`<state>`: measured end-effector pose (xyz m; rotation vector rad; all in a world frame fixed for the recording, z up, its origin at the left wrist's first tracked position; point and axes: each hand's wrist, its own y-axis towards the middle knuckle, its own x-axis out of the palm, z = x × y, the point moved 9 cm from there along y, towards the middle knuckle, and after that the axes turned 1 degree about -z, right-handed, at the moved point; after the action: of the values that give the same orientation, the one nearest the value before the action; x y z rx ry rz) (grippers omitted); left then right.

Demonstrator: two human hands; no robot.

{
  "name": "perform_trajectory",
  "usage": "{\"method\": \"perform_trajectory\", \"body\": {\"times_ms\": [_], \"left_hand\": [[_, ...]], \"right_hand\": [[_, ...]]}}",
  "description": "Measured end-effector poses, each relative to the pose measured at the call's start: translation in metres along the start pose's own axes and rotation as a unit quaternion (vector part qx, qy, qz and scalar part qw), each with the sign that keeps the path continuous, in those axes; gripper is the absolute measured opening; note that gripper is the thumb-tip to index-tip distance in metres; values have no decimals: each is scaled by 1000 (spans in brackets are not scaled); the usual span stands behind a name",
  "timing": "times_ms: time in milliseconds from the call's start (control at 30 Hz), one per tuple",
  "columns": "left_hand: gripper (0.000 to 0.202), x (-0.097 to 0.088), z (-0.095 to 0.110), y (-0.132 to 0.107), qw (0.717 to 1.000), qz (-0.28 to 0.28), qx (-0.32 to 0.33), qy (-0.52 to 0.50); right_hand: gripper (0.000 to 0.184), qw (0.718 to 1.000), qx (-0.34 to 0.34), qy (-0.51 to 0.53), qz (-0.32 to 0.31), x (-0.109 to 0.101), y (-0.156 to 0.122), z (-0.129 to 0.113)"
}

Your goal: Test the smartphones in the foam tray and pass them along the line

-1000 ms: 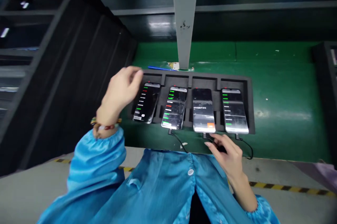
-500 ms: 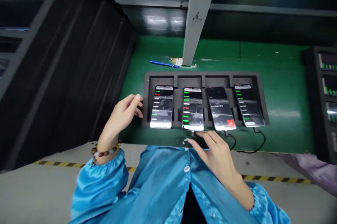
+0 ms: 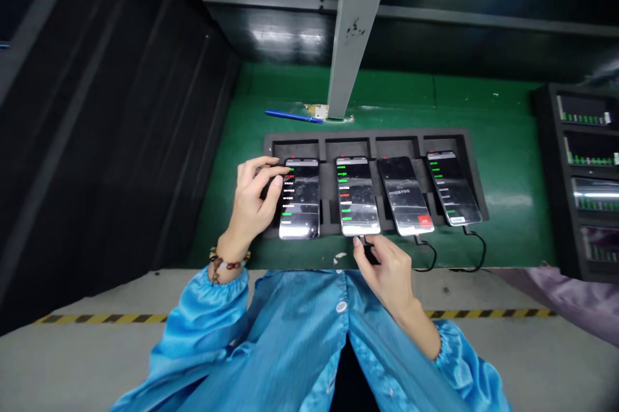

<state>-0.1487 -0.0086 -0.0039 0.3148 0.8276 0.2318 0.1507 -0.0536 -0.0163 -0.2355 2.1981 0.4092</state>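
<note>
Several smartphones lie side by side in a black foam tray (image 3: 324, 187), screens lit. My left hand (image 3: 254, 202) is open over the left edge of the leftmost phone (image 3: 300, 199), its fingertips by the upper left of the test list; whether they touch the glass I cannot tell. My right hand (image 3: 391, 270) pinches the cable plug (image 3: 363, 240) at the bottom edge of the second phone (image 3: 358, 196). To its right, the third phone (image 3: 405, 196) shows a red button, and the rightmost phone (image 3: 453, 187) shows another list. Black cables run from both.
A blue pen (image 3: 293, 117) lies behind the tray near a grey metal post (image 3: 360, 31). On the right stands a black rack (image 3: 551, 173) holding more lit phones. A dark panel (image 3: 120, 122) rises at the left. Someone's purple sleeve (image 3: 556, 302) shows at the lower right.
My left hand has moved right, from beside the tray to over the leftmost phone. My right hand has closed on the plug under the second phone.
</note>
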Motion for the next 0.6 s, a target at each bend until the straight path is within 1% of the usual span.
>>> {"method": "perform_trajectory", "body": {"times_ms": [100,167,200,267,333,400,467,533,600], "left_hand": [[30,-2,-7,0,1000,17,-14,-3],[32,-2,-11,-1,1000,13,-17,-3],[33,-2,-12,-2,1000,9,-16,-3],[35,-1,-12,-3,1000,-3,-10,-4],[37,1,-13,-4,1000,-17,-8,-5],[39,4,-13,-5,999,-36,-11,-3],[41,6,-14,-6,998,-52,-19,-2],[43,4,-15,-3,998,-47,-27,-6],[44,2,-17,4,999,-37,-38,-5]], "right_hand": [[22,1000,-3,-13,22,-1,1,4],[27,1000,2,-4,6,-1,2,6],[31,1000,5,10,-20,1,2,6],[36,994,3,52,-101,5,1,3],[37,977,0,108,-185,8,-4,-3],[35,958,2,156,-241,5,-10,-8],[34,949,-4,173,-265,1,-13,-13],[37,950,-27,152,-271,0,-14,-21],[40,951,-60,120,-278,6,-13,-33]]}}
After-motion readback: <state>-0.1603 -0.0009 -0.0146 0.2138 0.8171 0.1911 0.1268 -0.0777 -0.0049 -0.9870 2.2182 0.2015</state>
